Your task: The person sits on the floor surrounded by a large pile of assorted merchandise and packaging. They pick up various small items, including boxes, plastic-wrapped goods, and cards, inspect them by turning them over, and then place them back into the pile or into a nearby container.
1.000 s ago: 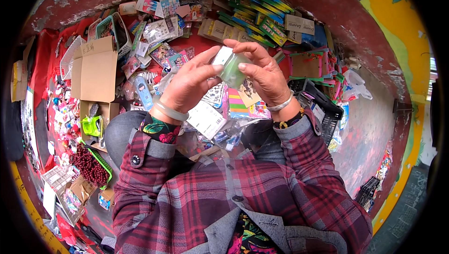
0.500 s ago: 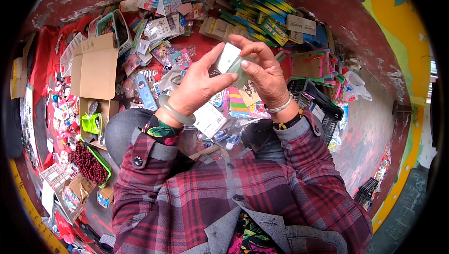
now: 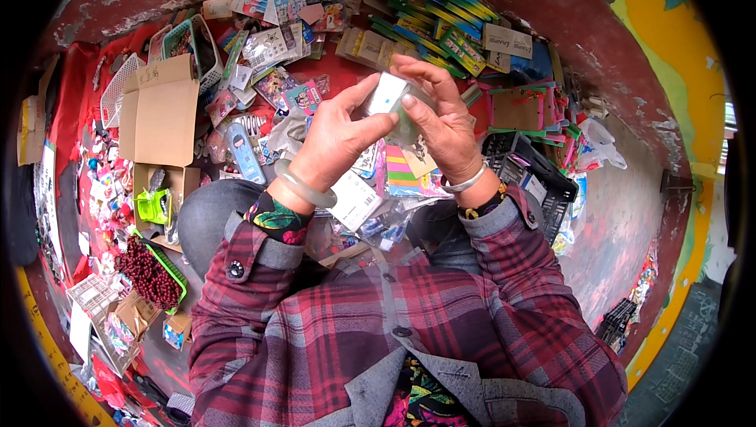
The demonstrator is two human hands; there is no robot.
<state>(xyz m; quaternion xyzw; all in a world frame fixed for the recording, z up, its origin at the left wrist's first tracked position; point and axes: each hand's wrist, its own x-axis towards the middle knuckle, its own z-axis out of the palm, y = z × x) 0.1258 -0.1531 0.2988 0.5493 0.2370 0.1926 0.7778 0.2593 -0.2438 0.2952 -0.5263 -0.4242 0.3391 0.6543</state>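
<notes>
Both hands are raised over the heap of goods. Between them is a small white packet with pale greenish clear plastic on its right side. My left hand grips the packet's left edge, thumb across its lower part. My right hand pinches the plastic side, its thumb on the front and its fingers behind. What the packet contains I cannot make out. Below my left wrist lies a white card with a barcode. Striped coloured paper shows under the hands.
An opened cardboard box holding a bright green plastic item stands at left, near dark red beads. Long yellow-green boxes are stacked at the back. A black plastic crate stands to the right, beside pink-edged boards.
The right thumb has shifted up and left onto the white packet, and the right hand has closed in around the plastic. The left hand has moved slightly.
</notes>
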